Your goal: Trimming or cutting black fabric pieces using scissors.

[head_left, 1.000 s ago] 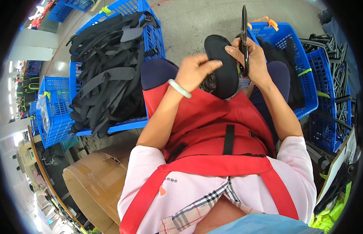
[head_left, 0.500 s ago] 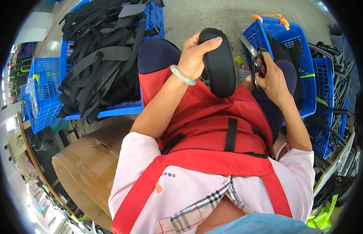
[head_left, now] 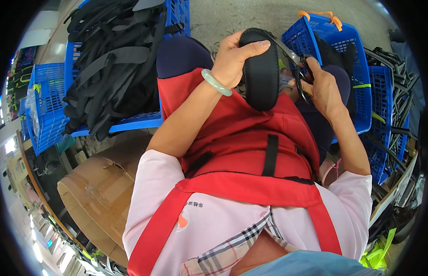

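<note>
My left hand [head_left: 229, 63] grips a long, rounded black padded piece [head_left: 262, 80] with stitching along its edge, thumb lying across its upper part. It is held upright above my lap; its exact kind I cannot tell. In my right hand [head_left: 326, 89] is a pair of scissors [head_left: 291, 55] with black handles, fingers through the loops. The blades point up and left, their tips at the upper right edge of the padded piece. Whether a thread lies between them is too small to see.
At the left, a blue crate [head_left: 142, 120] is heaped with black strips [head_left: 112, 69]. Another blue crate [head_left: 302, 39] holding black pieces stands at the right, beside bundled dark strips [head_left: 398, 87]. A cardboard box [head_left: 101, 193] sits by my left elbow. A red apron [head_left: 232, 138] covers my lap.
The scissors have moved up and left, bringing their blade tips to the padded piece's top edge. The padded piece has risen slightly and turned a little in my left hand.
</note>
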Demonstrator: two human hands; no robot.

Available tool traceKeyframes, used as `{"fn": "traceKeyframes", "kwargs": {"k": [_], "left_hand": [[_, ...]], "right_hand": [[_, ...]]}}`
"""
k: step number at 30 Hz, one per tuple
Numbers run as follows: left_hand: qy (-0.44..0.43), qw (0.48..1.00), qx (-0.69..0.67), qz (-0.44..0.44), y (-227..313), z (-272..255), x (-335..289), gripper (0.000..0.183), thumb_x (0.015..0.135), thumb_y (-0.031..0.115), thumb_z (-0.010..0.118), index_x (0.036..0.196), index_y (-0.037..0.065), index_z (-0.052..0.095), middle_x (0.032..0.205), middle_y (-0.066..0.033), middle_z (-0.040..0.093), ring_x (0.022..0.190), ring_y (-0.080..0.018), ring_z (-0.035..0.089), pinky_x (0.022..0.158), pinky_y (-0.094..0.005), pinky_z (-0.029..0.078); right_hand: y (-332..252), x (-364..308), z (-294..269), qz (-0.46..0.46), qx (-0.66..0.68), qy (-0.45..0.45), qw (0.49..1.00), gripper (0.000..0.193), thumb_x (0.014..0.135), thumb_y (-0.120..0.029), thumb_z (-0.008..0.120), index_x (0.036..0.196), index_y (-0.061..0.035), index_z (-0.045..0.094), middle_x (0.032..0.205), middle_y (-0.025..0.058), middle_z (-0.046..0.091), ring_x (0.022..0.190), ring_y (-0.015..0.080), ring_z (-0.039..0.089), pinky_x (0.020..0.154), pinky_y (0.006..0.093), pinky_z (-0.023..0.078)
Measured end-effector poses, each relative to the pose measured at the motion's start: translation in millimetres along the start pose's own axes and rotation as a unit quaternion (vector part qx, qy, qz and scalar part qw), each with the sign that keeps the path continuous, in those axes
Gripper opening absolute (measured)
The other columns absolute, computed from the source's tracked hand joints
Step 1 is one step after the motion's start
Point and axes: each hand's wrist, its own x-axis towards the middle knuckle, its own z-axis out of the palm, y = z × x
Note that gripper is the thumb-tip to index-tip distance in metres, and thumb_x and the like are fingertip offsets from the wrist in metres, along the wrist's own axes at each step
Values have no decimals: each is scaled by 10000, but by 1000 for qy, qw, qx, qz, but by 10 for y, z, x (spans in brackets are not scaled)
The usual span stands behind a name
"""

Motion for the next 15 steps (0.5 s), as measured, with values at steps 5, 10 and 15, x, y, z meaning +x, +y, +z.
{"fn": "traceKeyframes", "kwargs": {"k": [5,10,15], "left_hand": [[-28,999,27,-13,-32,1,-18,158,818,51,706,953,-5,644,844,-49,669,739,-117,640,672,-256,532],[-43,997,48,-47,-35,14,-46,145,835,43,684,966,-4,644,871,-43,673,769,-109,641,707,-249,524],[-72,993,64,-63,-45,37,-69,140,853,42,663,984,-3,645,895,-40,676,804,-105,643,745,-241,515]], "right_hand": [[-49,-38,-104,-3,-28,-16,999,577,721,-417,772,1022,-26,473,673,166,580,686,399,600,617,428,462],[21,-96,-183,-3,-43,-24,999,523,736,-375,766,1031,-33,503,720,187,600,758,409,611,646,441,464],[82,-102,-258,-25,-46,-32,998,485,750,-332,762,1022,-26,503,699,178,539,709,383,549,638,417,446]]}}
